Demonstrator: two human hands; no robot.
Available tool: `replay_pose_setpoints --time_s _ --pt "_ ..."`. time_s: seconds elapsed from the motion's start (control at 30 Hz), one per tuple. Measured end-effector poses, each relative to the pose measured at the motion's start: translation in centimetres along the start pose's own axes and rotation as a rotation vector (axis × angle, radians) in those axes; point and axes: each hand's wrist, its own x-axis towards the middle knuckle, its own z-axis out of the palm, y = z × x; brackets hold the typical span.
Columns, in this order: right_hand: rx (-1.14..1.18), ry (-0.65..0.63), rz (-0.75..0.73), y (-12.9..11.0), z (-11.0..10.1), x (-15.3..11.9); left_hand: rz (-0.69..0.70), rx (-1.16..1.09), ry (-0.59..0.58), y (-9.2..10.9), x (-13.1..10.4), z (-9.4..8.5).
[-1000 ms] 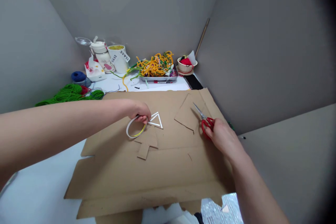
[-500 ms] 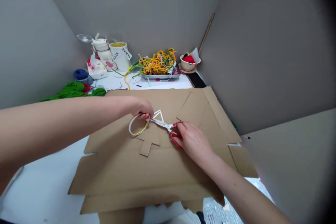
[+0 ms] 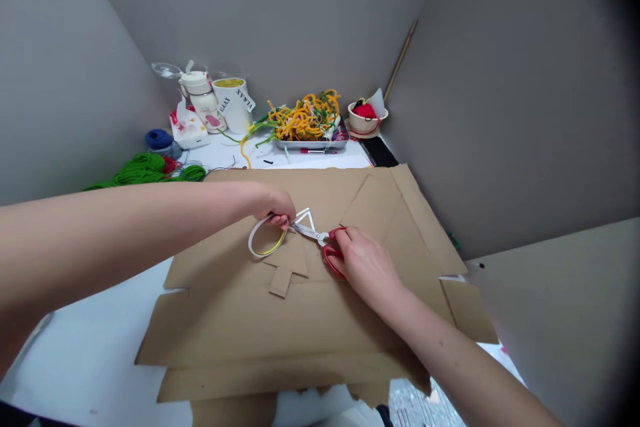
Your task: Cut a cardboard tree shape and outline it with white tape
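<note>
My left hand [image 3: 278, 205] is closed on a roll of tape [image 3: 254, 244], a thin white ring with a yellow inner side, held above the cardboard. My right hand [image 3: 364, 259] grips scissors [image 3: 315, 235] by their red handles. The blades point left, and their tips are close to my left fingers and the tape; whether they touch the tape I cannot tell. Below lies a small tree-shaped cardboard cutout [image 3: 285, 273], its upper part partly covered by the hand and tape. White strips [image 3: 311, 219] form a pointed shape just behind the blades.
A large cardboard sheet [image 3: 240, 327] covers much of the white table. Behind it are a tray [image 3: 310, 145] heaped with yellow-orange yarn, a bowl [image 3: 364, 123] with red yarn, a white bottle [image 3: 205, 103], and a phone-like black slab [image 3: 379, 152]. Green yarn [image 3: 145, 170] lies left.
The whole view has shifted slightly, so things appear a little further right. Both hands, the tape and the scissors keep nearly the same places over the cardboard.
</note>
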Motion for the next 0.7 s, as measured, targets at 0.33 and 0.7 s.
replay_pose_setpoints --time_s 0.33,0.7 --pt "-0.008 -0.025 -0.013 -0.4 0.0 0.4 -0.003 -0.017 0.015 0.2 -0.5 0.0" --pt "0.146 -0.086 0.023 0.1 0.3 0.3 -0.028 -0.061 -0.015 -1.3 -0.2 -1.0"
